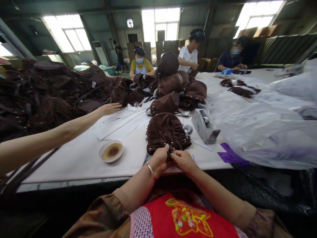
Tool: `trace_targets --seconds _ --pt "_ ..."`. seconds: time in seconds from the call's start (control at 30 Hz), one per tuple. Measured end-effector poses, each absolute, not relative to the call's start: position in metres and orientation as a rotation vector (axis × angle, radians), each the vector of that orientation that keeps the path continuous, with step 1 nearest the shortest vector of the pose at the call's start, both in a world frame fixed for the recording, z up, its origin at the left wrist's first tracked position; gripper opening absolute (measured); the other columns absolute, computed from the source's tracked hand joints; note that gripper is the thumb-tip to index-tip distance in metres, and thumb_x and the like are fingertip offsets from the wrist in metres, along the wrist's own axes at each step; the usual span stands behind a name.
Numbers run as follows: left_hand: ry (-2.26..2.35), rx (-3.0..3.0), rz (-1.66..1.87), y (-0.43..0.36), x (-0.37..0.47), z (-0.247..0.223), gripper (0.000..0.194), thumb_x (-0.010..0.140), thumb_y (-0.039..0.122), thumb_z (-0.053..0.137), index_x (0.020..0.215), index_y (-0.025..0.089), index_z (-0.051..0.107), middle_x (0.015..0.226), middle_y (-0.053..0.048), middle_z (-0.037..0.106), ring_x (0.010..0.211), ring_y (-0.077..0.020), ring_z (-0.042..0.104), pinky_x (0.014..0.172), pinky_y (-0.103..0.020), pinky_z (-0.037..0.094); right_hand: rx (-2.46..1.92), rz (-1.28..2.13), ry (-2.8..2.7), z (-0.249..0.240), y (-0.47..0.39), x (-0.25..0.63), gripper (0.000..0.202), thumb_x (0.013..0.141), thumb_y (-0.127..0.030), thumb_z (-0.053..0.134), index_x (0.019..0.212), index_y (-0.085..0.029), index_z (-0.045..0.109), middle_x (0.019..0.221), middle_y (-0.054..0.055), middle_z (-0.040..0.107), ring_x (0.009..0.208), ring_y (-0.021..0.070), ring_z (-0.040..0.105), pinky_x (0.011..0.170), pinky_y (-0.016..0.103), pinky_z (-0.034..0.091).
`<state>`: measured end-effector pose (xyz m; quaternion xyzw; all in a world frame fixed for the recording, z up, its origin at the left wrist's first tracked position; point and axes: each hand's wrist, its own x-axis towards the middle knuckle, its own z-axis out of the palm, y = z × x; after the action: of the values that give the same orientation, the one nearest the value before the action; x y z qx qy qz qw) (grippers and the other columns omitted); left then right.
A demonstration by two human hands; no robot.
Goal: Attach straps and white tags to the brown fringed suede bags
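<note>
My left fingers (pixel 164 150) and right fingers (pixel 177 155) are pinching the dark tie (pixel 170 149) of the fringed bag (pixel 165 127) on the desk (pixel 133 165). It seems delicate work; next move needs steady grip.

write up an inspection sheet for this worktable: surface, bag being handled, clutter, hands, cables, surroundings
surface: pale table, papers lying on it
things in hand: fringed brown bag at the near edge
clutter: stacked brown bags, large dark heap, grey dispenser, bowl with brownish contents, purple strip, plastic sheeting
hands: left hand and right hand both grip the bag's near end; exact part too small to tell
cables: nothing seen
surroundings: another person's arm reaching in from left, people beyond, bright windows
</note>
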<state>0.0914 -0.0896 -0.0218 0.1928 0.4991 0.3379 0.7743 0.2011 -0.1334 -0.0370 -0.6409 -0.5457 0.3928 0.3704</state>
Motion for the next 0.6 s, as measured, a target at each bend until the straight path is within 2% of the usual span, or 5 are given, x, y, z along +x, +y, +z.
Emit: trace_targets --seconds 0.13,0.23,0.3,0.47,0.6 --pt "1.138 0.468 0.832 -0.087 0.101 -0.025 0.024 0.090 0.022 0.059 0.070 0.010 0.063 0.063 -0.006 0.064 0.056 -0.0125 0.060 0.058 -0.022 0.051 -1.724 0.759 -1.632 -0.030 -0.138 0.200 0.023 0.079 -0.024 0.052 0.059 -0.017 0.059 0.060 0.001 0.062 0.058 0.0135 0.054 0.056 0.023 0.038" --pt "1.137 0.511 0.821 -0.081 0.105 -0.026 0.018 0.087 0.017 0.060 0.069 0.011 0.061 0.061 -0.004 0.062 0.052 -0.0114 0.058 0.055 -0.022 0.051 -1.800 0.484 -1.774 -0.030 -0.145 0.201 0.016 0.083 -0.026 0.053 0.081 -0.017 0.066 0.079 0.008 0.069 0.069 0.0183 0.061 0.064 0.027 0.043" --pt "1.130 0.539 0.784 -0.077 0.105 -0.024 0.017 0.089 0.014 0.055 0.072 0.012 0.059 0.059 -0.002 0.059 0.049 -0.0102 0.056 0.051 -0.021 0.050 -1.740 0.392 -1.861 -0.034 -0.156 0.207 0.015 0.084 -0.025 0.053 0.088 -0.017 0.065 0.087 0.009 0.070 0.077 0.0200 0.063 0.069 0.028 0.046" --pt "1.065 0.541 0.638 -0.074 0.104 -0.017 0.018 0.095 0.014 0.041 0.080 0.013 0.051 0.058 0.005 0.044 0.038 -0.0044 0.041 0.033 -0.013 0.033 -1.541 0.256 -1.841 -0.036 -0.203 0.255 0.016 0.087 -0.020 0.051 0.091 -0.018 0.066 0.085 0.006 0.068 0.082 0.0183 0.062 0.078 0.027 0.046" --pt "1.047 0.501 0.655 -0.074 0.103 -0.024 0.017 0.097 0.016 0.038 0.084 0.014 0.050 0.062 0.006 0.040 0.037 -0.0030 0.037 0.030 -0.012 0.027 -1.898 0.064 -1.523 -0.024 -0.242 0.353 0.021 0.088 -0.020 0.048 0.085 -0.020 0.069 0.083 0.008 0.069 0.081 0.0194 0.062 0.079 0.028 0.045"
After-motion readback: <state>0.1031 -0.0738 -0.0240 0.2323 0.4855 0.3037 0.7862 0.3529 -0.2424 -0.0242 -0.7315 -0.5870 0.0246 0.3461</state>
